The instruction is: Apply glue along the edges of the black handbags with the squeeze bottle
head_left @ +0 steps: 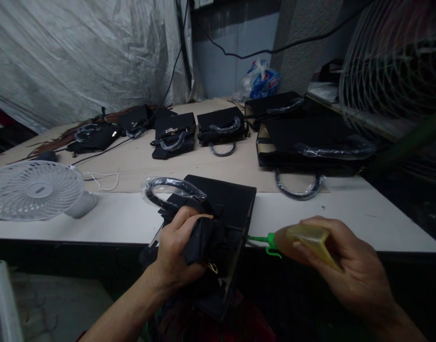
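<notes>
A black handbag [227,202] with a plastic-wrapped handle [173,186] hangs over the near edge of the white table [346,213]. My left hand [177,247] is closed round a black flap of the bag at its lower left side. My right hand [332,259] squeezes a yellowish glue bottle [312,242] with a green nozzle [262,240]; the nozzle tip touches the bag's right edge.
A small white fan [34,190] stands at the left. Several finished black handbags [175,134] lie on brown cardboard [132,164] further back, a larger stack [303,142] at the right. A big wire fan guard [396,61] stands at the far right. A black cable [107,147] crosses the table.
</notes>
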Demonstrator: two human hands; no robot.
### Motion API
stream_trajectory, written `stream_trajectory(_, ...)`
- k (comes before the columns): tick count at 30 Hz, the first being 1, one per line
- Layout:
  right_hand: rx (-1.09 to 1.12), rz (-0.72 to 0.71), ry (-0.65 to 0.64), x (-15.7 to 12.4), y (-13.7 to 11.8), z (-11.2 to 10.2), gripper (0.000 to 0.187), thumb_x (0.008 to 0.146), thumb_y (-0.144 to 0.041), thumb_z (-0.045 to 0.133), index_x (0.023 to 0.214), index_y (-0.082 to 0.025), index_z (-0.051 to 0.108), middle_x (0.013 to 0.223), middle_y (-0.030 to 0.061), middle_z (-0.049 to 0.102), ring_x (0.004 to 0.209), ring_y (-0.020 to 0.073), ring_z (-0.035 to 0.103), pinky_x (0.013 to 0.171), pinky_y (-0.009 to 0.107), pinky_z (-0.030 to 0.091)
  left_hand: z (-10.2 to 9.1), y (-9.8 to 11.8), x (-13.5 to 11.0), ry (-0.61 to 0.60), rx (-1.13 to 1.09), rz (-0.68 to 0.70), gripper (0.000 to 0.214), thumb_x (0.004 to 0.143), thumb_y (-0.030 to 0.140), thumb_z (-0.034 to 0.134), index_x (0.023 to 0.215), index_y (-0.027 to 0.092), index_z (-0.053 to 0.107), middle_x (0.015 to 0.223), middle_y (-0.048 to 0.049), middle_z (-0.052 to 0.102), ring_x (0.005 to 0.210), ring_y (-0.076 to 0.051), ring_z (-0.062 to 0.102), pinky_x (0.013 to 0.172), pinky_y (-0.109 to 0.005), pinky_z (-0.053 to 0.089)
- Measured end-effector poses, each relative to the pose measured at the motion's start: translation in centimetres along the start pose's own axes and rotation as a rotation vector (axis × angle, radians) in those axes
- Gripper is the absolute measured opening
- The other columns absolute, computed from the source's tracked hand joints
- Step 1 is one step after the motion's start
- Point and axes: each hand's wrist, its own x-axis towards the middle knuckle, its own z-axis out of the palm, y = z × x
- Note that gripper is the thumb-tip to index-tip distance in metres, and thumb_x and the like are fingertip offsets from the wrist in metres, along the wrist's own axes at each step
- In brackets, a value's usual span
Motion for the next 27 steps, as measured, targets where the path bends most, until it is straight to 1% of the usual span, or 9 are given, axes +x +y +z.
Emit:
stream_trajectory(5,0.055,-0.093,-0.108,-1.1,-1.3,-0.2,0.021,0.101,-0.049,0.064,0.11,-0.03,0.064,0.088,-0.0011,0.074,0.06,0.0183,0.071,0.048,0.024,0.055,0.0,-0.1,-0.1,-0.007,-0.019,0.0,0.057,0.065,0.005,0.062,0.12,0.019,0.065,0.103,-0.0048,0.063,0.088,-0.017,0.068,0.077,-0.028,0.06)
stream_trajectory(9,-0.041,-0.103,-0.011,-1.4,-0.9,0.0,0.028,0.1,-0.052,0.064,0.116,-0.028,0.064,0.097,0.0032,0.076,0.069,0.0221,0.074,0.06,0.029,0.062,0.0,0.1,0.0,0.0,-0.002,-0.005,0.055,0.065,0.005,0.061,0.118,0.019,0.066,0.101,-0.0043,0.063,0.087,-0.018,0.068,0.075,-0.029,0.061)
stream_trajectory(10,-0.049,-0.104,-0.009,-1.4,-0.9,0.0,0.029,0.1,-0.053,0.063,0.116,-0.028,0.064,0.097,0.0029,0.076,0.07,0.0222,0.075,0.06,0.028,0.062,0.0,0.1,0.1,0.009,-0.001,-0.003,0.054,0.065,0.005,0.061,0.117,0.02,0.066,0.1,-0.004,0.063,0.086,-0.018,0.068,0.074,-0.029,0.061)
stream_trajectory(14,0.049,-0.116,-0.124,-1.0,-1.5,-0.1,0.027,0.101,-0.056,0.064,0.109,-0.03,0.065,0.087,-0.0017,0.075,0.061,0.0178,0.072,0.047,0.022,0.056,0.1,0.1,0.2,0.019,-0.013,0.002,0.055,0.065,0.007,0.063,0.118,0.02,0.066,0.101,-0.004,0.063,0.085,-0.018,0.068,0.073,-0.03,0.061)
stream_trajectory(18,0.009,-0.093,-0.046,-1.0,-1.6,-0.4,0.027,0.099,-0.053,0.066,0.111,-0.029,0.066,0.093,0.0005,0.076,0.063,0.0191,0.072,0.054,0.025,0.06,0.2,0.1,0.1,0.021,-0.024,0.015,0.057,0.064,0.005,0.062,0.119,0.018,0.066,0.101,-0.0043,0.063,0.089,-0.018,0.068,0.078,-0.028,0.061)
stream_trajectory(21,0.067,-0.097,-0.157,-1.4,-1.4,-0.6,0.024,0.099,-0.051,0.067,0.111,-0.031,0.067,0.09,-0.0007,0.075,0.061,0.0191,0.072,0.049,0.024,0.057,0.2,0.1,0.1,0.014,-0.035,0.008,0.057,0.064,0.004,0.062,0.12,0.018,0.066,0.103,-0.0049,0.063,0.091,-0.018,0.068,0.079,-0.028,0.061)
stream_trajectory(22,0.07,-0.1,-0.154,-1.5,-1.2,-0.6,0.026,0.098,-0.053,0.068,0.112,-0.031,0.067,0.091,-0.0003,0.075,0.062,0.0196,0.072,0.049,0.024,0.057,0.2,0.1,0.1,0.014,-0.036,0.007,0.057,0.064,0.004,0.063,0.12,0.018,0.066,0.103,-0.0049,0.063,0.092,-0.018,0.068,0.08,-0.028,0.061)
stream_trajectory(25,0.002,-0.077,-0.048,-1.8,-0.9,-0.4,0.031,0.098,-0.055,0.067,0.115,-0.029,0.066,0.095,0.0021,0.075,0.064,0.0204,0.072,0.056,0.027,0.06,0.2,0.1,0.1,0.015,-0.036,0.005,0.056,0.065,0.005,0.064,0.119,0.018,0.066,0.103,-0.0049,0.063,0.092,-0.018,0.068,0.08,-0.029,0.061)
stream_trajectory(27,0.017,-0.074,-0.071,-1.9,-0.9,-0.3,0.029,0.098,-0.052,0.068,0.115,-0.028,0.066,0.094,0.0018,0.075,0.063,0.0196,0.071,0.055,0.026,0.06,0.2,0.1,0.1,0.014,-0.036,0.008,0.055,0.066,0.005,0.064,0.119,0.019,0.066,0.103,-0.0052,0.063,0.093,-0.019,0.068,0.08,-0.03,0.061)
